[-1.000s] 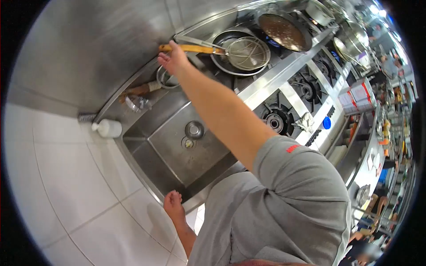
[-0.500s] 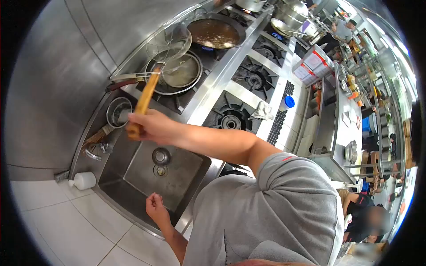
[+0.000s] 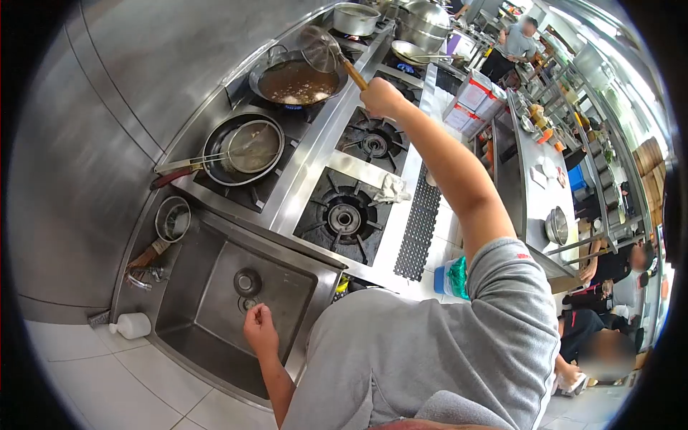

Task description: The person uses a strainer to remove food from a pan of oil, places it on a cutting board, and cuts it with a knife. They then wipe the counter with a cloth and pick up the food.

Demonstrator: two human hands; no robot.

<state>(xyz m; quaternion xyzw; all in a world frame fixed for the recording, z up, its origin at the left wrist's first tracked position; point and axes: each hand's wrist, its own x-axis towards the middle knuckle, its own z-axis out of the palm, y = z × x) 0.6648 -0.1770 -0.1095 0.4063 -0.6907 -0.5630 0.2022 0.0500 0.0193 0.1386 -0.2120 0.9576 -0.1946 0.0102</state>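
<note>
My right hand (image 3: 382,98) is closed around the wooden handle of a wire mesh skimmer (image 3: 321,51). The skimmer's basket hangs above the far right rim of a wok (image 3: 266,77). Brown bubbling liquid and pale pieces show in that wok, over a blue flame. Low over the sink (image 3: 215,287), my left hand (image 3: 261,328) has its fingers curled in and nothing visible in them. Near it, on the sink floor, sits a round metal drain piece (image 3: 247,282). A fine strainer (image 3: 254,147) rests in a dark pan (image 3: 222,132) nearer to me.
Burners (image 3: 344,218) line the range's front, with a crumpled cloth (image 3: 392,189) beside one. A metal pot (image 3: 356,19) stands beyond the wok. A small pot (image 3: 173,218), a brush (image 3: 147,259) and a faucet (image 3: 140,279) are at the sink's left. Co-workers (image 3: 512,46) stand farther off.
My right hand has carried the skimmer from above the pan and sink across to the wok, away from me. My left hand has shifted slightly over the sink. The camera view has turned.
</note>
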